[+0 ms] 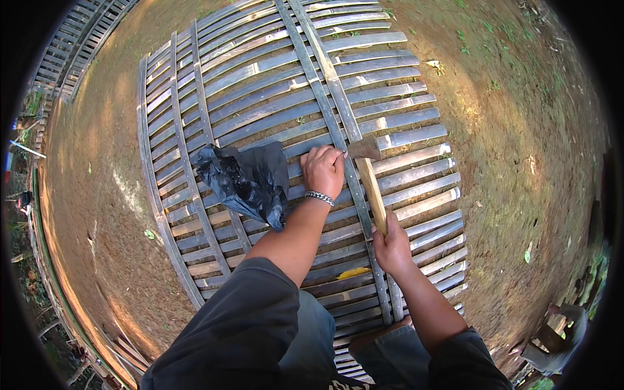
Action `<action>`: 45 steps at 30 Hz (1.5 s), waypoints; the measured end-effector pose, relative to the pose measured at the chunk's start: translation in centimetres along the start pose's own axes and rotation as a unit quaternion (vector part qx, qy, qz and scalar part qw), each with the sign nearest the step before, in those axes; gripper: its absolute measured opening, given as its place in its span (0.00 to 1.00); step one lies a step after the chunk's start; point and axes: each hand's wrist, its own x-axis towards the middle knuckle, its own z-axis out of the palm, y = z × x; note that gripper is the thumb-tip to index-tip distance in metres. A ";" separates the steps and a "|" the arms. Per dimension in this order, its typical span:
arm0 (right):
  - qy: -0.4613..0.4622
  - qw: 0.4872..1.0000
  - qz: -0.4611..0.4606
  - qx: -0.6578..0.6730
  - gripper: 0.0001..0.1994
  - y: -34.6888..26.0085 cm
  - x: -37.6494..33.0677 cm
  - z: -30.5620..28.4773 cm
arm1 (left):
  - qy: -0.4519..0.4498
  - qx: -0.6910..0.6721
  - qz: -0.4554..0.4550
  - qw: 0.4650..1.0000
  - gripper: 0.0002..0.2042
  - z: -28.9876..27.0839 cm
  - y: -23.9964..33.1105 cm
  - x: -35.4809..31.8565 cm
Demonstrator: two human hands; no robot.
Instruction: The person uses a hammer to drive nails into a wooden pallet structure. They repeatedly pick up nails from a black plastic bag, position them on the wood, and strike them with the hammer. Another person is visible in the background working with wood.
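Observation:
A bamboo slat panel [266, 84] lies flat on the ground below me, its slats crossed by long battens. My right hand [392, 244] is wrapped round the wooden handle of a hatchet [375, 195]. The dark metal hatchet head [364, 149] is over the paired battens, just right of my left fingertips. My left hand [323, 171] rests at the left batten of that pair, fingers drawn together; anything pinched in them is too small or hidden to make out. A crumpled black plastic bag [247, 179] lies on the slats left of my left wrist.
Bare brown soil [513, 169] surrounds the panel. A yellow leaf [353, 273] lies on the slats near my knees. Another slatted panel [75, 45] is at the far left. At the lower right, part of another person [559, 338] shows near the picture's rim.

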 end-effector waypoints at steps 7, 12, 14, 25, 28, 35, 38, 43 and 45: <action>0.000 0.995 -0.045 -0.090 0.25 -0.7 1.8 -0.8 | -0.011 -0.002 -0.009 1.000 0.02 0.1 -0.3 -0.1; 0.017 0.992 -0.058 -0.111 0.25 -0.4 1.7 -1.0 | -0.014 -0.013 -0.016 1.000 0.02 0.0 0.1 0.1; -0.005 0.989 -0.040 -0.142 0.25 -0.3 1.9 -1.3 | -0.014 -0.011 -0.018 1.000 0.02 -0.1 0.1 0.2; 0.008 0.992 -0.040 -0.123 0.25 -1.1 1.9 -1.5 | -0.024 -0.014 -0.019 0.999 0.02 -0.1 0.0 0.1; 0.043 0.991 -0.066 -0.105 0.25 -1.0 1.8 -1.2 | -0.013 -0.015 -0.017 1.000 0.02 -0.2 0.2 0.0; 0.016 0.994 -0.034 -0.106 0.25 -1.9 2.3 -1.9 | -0.031 -0.011 -0.025 0.999 0.02 -0.3 0.1 0.1; 0.016 0.992 -0.040 -0.115 0.24 -1.7 2.3 -1.9 | -0.024 -0.008 -0.024 0.999 0.02 -0.2 -0.1 0.2; 0.019 0.992 -0.055 -0.111 0.24 -1.4 2.6 -1.9 | -0.030 -0.007 -0.027 0.999 0.02 -0.4 0.3 0.4; 0.046 0.992 -0.079 -0.091 0.25 -0.9 2.3 -1.6 | -0.027 -0.011 -0.030 0.999 0.02 -0.3 0.3 0.3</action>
